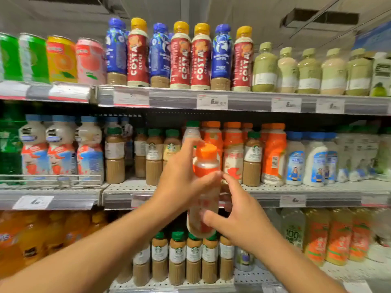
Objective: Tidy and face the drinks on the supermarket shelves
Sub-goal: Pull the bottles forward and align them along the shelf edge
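Head cam, close, facing fwd at middle shelf, slightly upward tilt

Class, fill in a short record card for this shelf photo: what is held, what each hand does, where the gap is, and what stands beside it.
held item: orange-capped bottle, off the shelf
left hand: grips the bottle's upper part
right hand: fingers spread, at the bottle's lower part
gap: middle shelf, in front of the orange-capped row
neighbours: green-capped coffee bottles

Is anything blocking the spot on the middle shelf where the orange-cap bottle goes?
The orange-cap bottle, gripped by the left hand, is off the middle shelf. Nothing visible blocks the shelf front, though the hands hide part of it.
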`<state>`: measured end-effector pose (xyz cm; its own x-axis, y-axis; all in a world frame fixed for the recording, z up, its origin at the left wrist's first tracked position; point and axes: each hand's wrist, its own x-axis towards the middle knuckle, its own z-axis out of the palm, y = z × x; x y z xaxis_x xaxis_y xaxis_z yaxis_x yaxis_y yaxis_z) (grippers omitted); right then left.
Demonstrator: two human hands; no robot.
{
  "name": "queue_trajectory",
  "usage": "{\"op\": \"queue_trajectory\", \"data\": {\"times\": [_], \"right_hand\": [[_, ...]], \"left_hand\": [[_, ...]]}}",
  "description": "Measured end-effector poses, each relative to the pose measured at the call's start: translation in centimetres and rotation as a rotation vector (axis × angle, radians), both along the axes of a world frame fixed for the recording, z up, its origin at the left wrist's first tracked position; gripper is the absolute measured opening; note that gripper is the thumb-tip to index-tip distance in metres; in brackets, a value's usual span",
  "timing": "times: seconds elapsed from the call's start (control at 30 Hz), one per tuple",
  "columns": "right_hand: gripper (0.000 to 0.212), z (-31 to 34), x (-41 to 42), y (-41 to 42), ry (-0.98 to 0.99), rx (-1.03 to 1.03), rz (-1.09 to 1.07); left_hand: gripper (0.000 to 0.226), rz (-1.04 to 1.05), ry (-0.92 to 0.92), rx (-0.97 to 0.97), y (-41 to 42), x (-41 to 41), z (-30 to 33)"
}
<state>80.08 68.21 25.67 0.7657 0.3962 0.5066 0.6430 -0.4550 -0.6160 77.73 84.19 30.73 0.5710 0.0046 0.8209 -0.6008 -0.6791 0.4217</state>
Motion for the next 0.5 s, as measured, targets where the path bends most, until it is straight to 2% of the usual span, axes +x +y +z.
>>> {"op": "queue_trajectory", "data": {"times": [0.07, 0.13, 0.2, 0.37, 0.5], "right_hand": [[0.08, -0.7, -0.7, -1.6, -0.017, 0.039, -0.086], [0.097, -1.5, -0.6, -3.3, 0.028, 0.043, -0.166], [0.101, -2.4, 0.0, -5.0, 0.066, 0.069, -0.238], [0.075, -3.7, 1.8, -9.4, 0.046, 0.055, -0.328], [0.075, -4.2, 2.1, -12.3, 0.092, 0.091, -0.33]], "left_hand": [[0.053, -0.027, 0.004, -0.062, -2.8, 0.7, -1.0], [0.054, -0.049, 0.033, -0.123, -5.3, 1.6, -1.7], [0.055, -0.068, 0.054, -0.151, -7.7, 2.5, -2.2], [0.058, -0.09, 0.09, -0.152, -12.3, 4.0, -3.8], [0.057, -0.131, 0.179, -0.108, -14.1, 4.6, -4.2]]}}
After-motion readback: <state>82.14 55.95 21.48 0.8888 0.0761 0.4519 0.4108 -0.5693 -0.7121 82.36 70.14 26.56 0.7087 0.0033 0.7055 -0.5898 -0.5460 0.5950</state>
